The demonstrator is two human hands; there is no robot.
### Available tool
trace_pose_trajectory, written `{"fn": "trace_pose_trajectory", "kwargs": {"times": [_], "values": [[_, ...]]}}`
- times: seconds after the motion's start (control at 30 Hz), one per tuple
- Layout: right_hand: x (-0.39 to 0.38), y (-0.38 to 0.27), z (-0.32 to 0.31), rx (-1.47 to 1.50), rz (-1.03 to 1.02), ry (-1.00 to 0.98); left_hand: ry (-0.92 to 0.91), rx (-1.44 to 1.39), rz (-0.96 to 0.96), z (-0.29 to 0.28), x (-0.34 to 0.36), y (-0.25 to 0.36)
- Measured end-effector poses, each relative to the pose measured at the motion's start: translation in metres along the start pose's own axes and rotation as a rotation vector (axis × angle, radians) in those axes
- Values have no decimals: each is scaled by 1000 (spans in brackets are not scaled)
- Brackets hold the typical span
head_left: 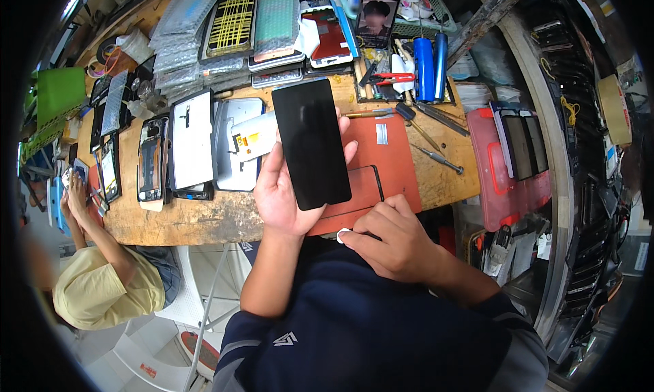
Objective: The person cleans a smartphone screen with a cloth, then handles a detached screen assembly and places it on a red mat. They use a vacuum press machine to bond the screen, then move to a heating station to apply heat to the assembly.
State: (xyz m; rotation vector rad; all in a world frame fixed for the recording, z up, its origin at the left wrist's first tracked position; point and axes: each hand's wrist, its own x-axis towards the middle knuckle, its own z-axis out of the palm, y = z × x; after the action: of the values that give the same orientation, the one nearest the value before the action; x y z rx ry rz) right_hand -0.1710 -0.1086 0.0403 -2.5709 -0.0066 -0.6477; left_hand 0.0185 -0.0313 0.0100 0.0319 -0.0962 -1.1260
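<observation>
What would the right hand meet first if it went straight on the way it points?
Probably the left hand, near its wrist: the right hand points leftward toward it. Depth is unclear, so it could pass above or below.

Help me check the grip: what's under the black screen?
The left hand holds the black screen: thumb at the left edge, fingertips past the right. Part of the red mat shows beyond. The screen's underside and much of the palm are covered.

Electronics workshop: screwdriver (447, 163), opened device (151, 159)
</observation>
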Motion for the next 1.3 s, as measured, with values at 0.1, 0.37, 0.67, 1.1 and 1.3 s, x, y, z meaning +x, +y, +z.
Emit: {"fn": "trace_pose_trajectory", "kwargs": {"times": [0.1, 0.37, 0.67, 1.1, 1.3], "values": [[6, 3, -8, 16, -16, 26, 13, 39, -6, 4, -2, -3], [53, 43, -65, -188, -68, 200, 16, 57, -62, 0, -12, -13], [121, 67, -42, -266, -244, 196, -235, 75, -156, -23, -22, -23], [28, 11, -2, -170, -231, 10, 13, 101, -89, -25, -21, -10], [109, 55, -7, -252, -174, 232, -97, -34, -106, -38, -34, -17]]}}
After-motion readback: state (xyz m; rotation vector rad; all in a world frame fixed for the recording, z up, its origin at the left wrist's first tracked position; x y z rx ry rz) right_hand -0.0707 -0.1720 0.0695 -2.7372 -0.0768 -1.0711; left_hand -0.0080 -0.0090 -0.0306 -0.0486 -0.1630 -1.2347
